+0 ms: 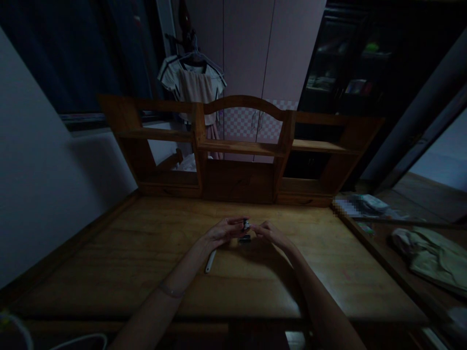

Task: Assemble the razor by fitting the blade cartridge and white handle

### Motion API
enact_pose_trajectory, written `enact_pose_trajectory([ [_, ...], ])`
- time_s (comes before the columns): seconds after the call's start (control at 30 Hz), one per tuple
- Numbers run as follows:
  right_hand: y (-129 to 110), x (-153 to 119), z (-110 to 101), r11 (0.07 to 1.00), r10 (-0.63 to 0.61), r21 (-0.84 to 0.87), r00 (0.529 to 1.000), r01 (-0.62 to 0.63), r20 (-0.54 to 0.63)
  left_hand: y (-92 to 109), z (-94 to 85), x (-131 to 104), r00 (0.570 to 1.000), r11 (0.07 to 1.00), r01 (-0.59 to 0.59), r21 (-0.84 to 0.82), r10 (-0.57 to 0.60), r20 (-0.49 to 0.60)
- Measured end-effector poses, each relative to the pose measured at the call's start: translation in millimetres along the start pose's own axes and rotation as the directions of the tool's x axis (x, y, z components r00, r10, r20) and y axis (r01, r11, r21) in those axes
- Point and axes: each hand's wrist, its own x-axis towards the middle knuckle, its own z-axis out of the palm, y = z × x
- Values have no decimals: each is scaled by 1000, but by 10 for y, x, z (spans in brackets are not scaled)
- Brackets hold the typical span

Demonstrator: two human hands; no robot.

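The wooden desk [120, 262] fills the lower middle of the frame, with 2 forearms reaching in from the bottom edge. The left hand [221, 232] has its fingers closed around a small black-and-white piece [246, 224], just below the frame's centre. The right hand [269, 232] is bent narrow, its fingertips at the piece's right side; whether they pinch it or only touch it, I cannot tell.

The pale strip [210, 261], lower and left of the piece, looks light and stiff, best taken by its bare lower end; its upper end runs out of sight by the left hand. The dark flat piece [244, 239] just below the fingers has blurred edges. The held piece, smallest of the 3, seems light, hard and perhaps slick, best gripped by opposite sides. Fingers and dim light hide its shape and far side.
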Motion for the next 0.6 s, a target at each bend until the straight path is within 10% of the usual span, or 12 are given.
enact_pose_trajectory([
  [0.6, 8, -16, -25, 1000, 23, 0, 997, -23, 80, 2, -54, 14, 999, 989, 39, 142, -37, -14],
])
